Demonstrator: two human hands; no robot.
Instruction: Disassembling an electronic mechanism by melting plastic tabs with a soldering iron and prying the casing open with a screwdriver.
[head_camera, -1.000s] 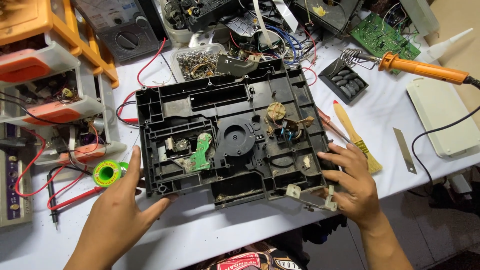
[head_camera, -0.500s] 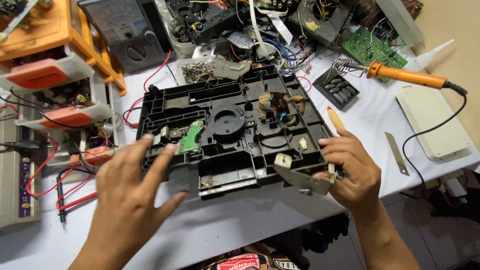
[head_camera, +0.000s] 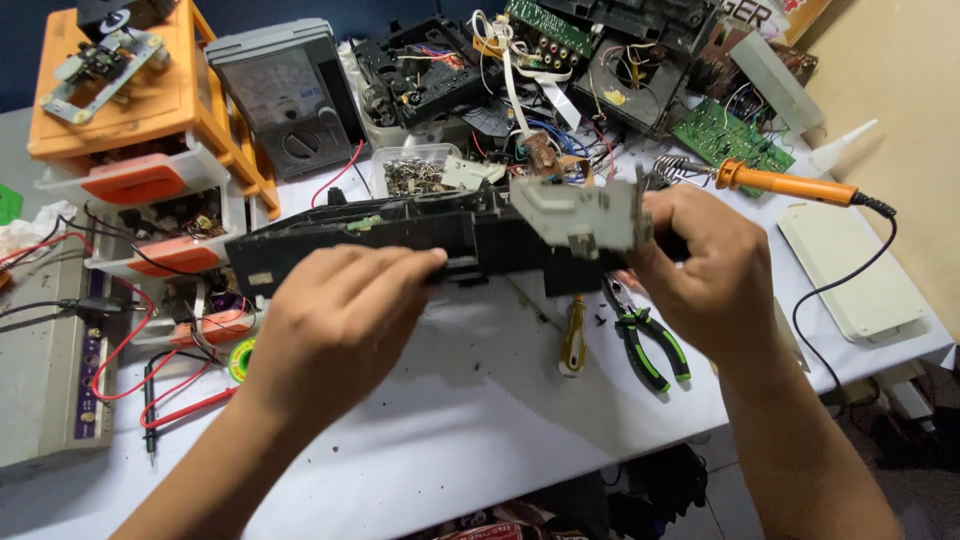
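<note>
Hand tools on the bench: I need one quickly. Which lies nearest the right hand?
The green-handled pliers, lying just under the right hand; the yellow-handled screwdriver lies further left, the orange soldering iron behind.

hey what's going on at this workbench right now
A person is holding a black plastic chassis of a taken-apart device with both hands, tipped up on edge above the white table. The left hand grips its near edge; the right hand holds the end that carries a grey panel. Under it lie green-handled pliers and a yellow-handled screwdriver. An orange soldering iron, an analog multimeter and loose circuit boards lie around.
</note>
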